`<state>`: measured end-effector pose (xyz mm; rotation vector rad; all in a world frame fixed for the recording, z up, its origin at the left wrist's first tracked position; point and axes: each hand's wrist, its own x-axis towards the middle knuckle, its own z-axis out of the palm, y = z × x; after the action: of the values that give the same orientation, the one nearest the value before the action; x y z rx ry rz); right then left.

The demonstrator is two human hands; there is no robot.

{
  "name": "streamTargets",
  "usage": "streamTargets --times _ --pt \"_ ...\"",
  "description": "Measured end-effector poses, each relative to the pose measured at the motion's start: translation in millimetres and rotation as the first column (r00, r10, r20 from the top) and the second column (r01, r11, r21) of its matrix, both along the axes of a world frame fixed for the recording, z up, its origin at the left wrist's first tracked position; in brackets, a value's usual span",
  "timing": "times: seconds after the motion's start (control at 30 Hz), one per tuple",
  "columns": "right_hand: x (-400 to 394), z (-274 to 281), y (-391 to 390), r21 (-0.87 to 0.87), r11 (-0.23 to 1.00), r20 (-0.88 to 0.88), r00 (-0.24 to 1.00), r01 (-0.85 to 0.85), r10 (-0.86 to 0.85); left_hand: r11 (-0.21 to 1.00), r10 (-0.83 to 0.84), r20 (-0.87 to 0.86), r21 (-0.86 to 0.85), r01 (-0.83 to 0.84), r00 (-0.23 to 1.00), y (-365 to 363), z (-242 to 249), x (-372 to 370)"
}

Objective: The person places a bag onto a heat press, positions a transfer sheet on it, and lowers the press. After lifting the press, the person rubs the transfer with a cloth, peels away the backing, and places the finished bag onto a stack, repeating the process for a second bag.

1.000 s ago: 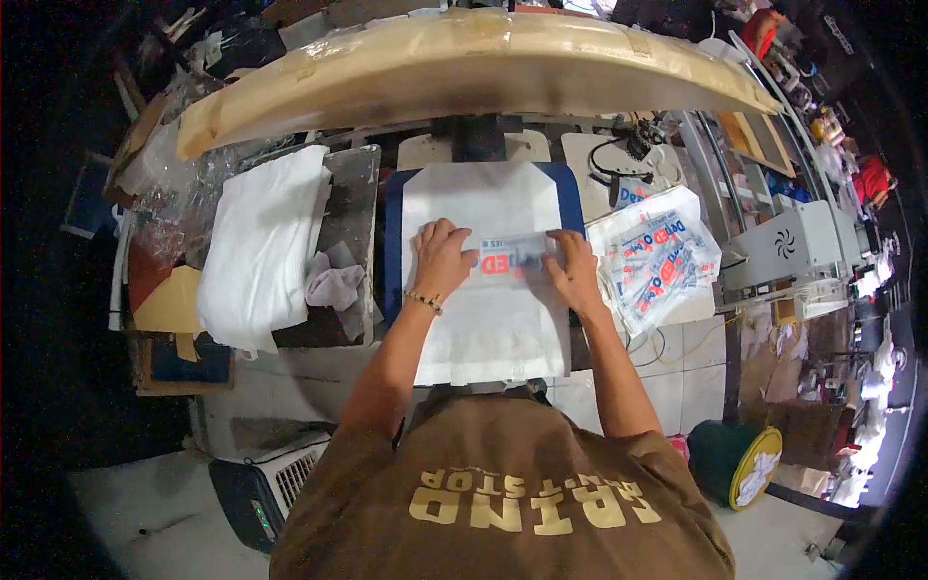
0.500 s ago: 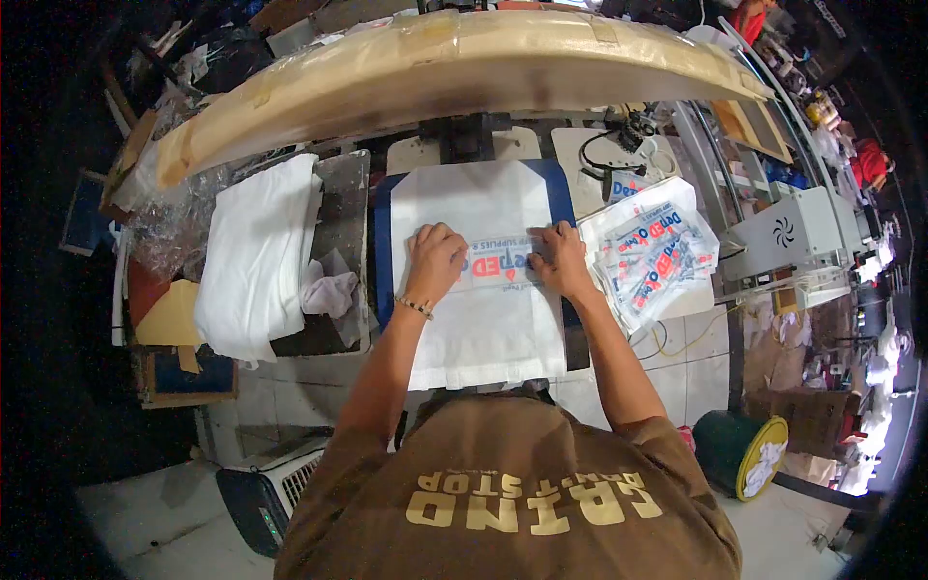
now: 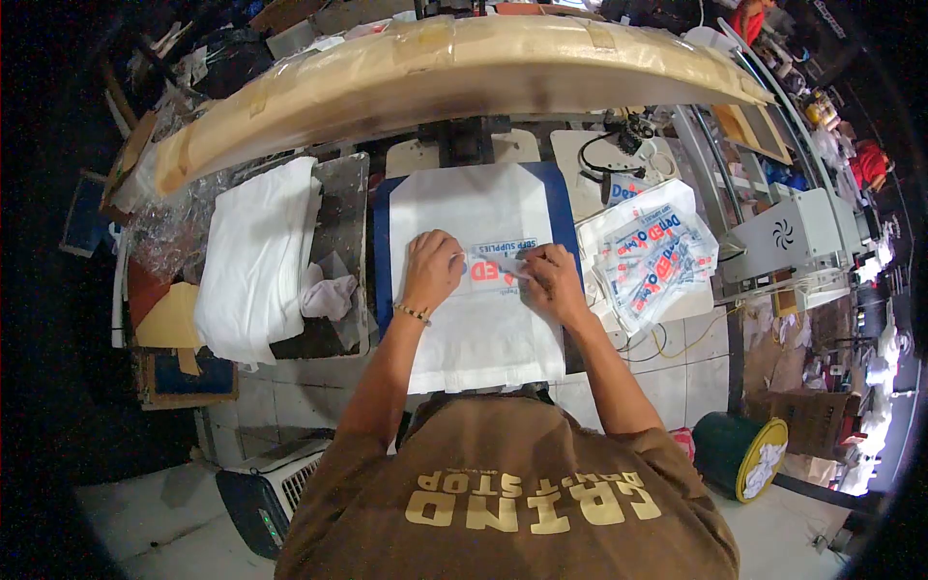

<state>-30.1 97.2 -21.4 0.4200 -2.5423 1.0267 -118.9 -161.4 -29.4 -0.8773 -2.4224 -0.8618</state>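
Note:
A white fabric bag (image 3: 474, 338) lies flat on a dark blue platen (image 3: 383, 261) in front of me. Across its middle is a blue and red print (image 3: 503, 249), partly hidden by my hands. My right hand (image 3: 553, 280) pinches the right end of a clear transfer film (image 3: 512, 268), which is lifted and bent back off the print. At the print's left end, my left hand (image 3: 435, 269) rests on the bag with curled fingers, its fingertips partly hidden. Printed transfer films (image 3: 657, 253) are piled to the right of the bag.
Folded white fabric bags (image 3: 256, 261) are stacked at left, beside a crumpled whitish cloth (image 3: 331, 294). A long tape-wrapped beam (image 3: 464, 68) spans above the platen. At right stand a white machine (image 3: 788, 235) and a green bin (image 3: 739, 454). A black cable (image 3: 594, 155) lies at back right.
My right hand has closed on the film's right end and lifted it, drawing it slightly left. More of the blue lettering shows. My left hand has shifted slightly down.

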Motion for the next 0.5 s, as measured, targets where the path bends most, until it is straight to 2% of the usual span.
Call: streamTargets --times 0.27,0.37,0.4,0.43,0.5 --pt "16 -6 -9 -0.001 0.996 -0.019 0.996 -0.086 0.086 0.997 -0.071 0.089 0.035 0.069 0.993 -11 -3 0" --pt "13 -6 -15 -0.078 0.996 -0.024 0.999 -0.037 0.035 0.980 0.138 0.049 0.136 -0.144 0.989 -52 -4 -2" --pt "13 1 -18 -0.132 0.990 0.025 0.999 0.052 -0.049 0.961 0.267 -0.036 0.088 -0.263 0.963 -88 -34 -13" --pt "13 7 -20 -0.183 0.973 0.078 0.988 0.143 -0.131 0.864 0.503 0.231 -0.157 -0.478 0.833 -118 -34 -12" --pt "12 23 -21 -0.234 0.960 0.121 0.984 0.156 -0.130 0.632 0.749 0.011 -0.309 -0.710 0.662 -164 -45 17"
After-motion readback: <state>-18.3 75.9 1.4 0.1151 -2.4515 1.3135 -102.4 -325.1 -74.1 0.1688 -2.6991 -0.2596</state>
